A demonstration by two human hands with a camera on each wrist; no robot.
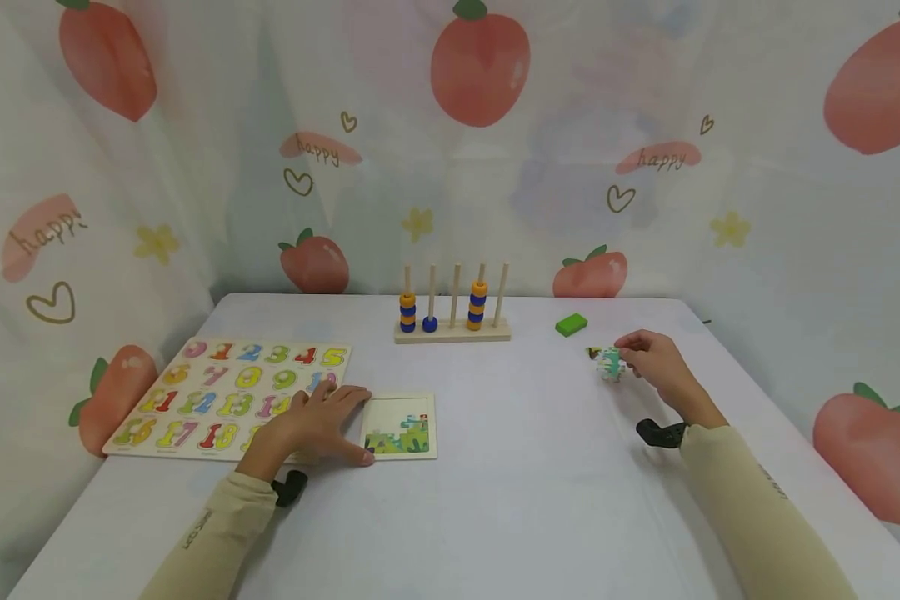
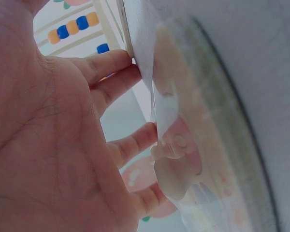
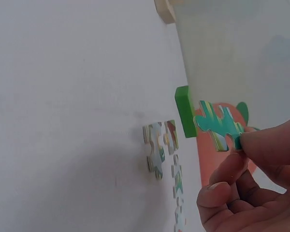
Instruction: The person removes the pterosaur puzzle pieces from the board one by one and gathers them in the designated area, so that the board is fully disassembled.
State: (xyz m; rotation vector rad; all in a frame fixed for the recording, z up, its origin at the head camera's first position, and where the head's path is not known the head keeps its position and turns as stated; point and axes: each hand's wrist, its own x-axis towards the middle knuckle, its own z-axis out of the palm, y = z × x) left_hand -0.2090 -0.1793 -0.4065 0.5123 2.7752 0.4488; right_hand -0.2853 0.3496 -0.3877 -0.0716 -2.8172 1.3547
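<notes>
My left hand point(image 1: 311, 427) is spread over the left side of a small jigsaw tray point(image 1: 432, 427), thumb near its lower left corner and fingertips by the upper one. Green pieces point(image 1: 397, 442) fill the lower part of that tray; its upper left shows pale. Over the right of the table, my right hand point(image 1: 663, 367) pinches a teal jigsaw piece point(image 3: 220, 126) between thumb and forefinger, raised above the tabletop. Several loose jigsaw pieces point(image 3: 154, 147) lie below and beside it, partly hidden by this hand in the head view.
A wooden number board point(image 1: 231, 379) with colourful numerals lies at the left, partly under my left hand. At the back stands a peg stand point(image 1: 453, 336) with blue and orange beads. A green block point(image 1: 572, 324) lies at the back right. Printed cloth point(image 1: 450, 183) hangs behind the table.
</notes>
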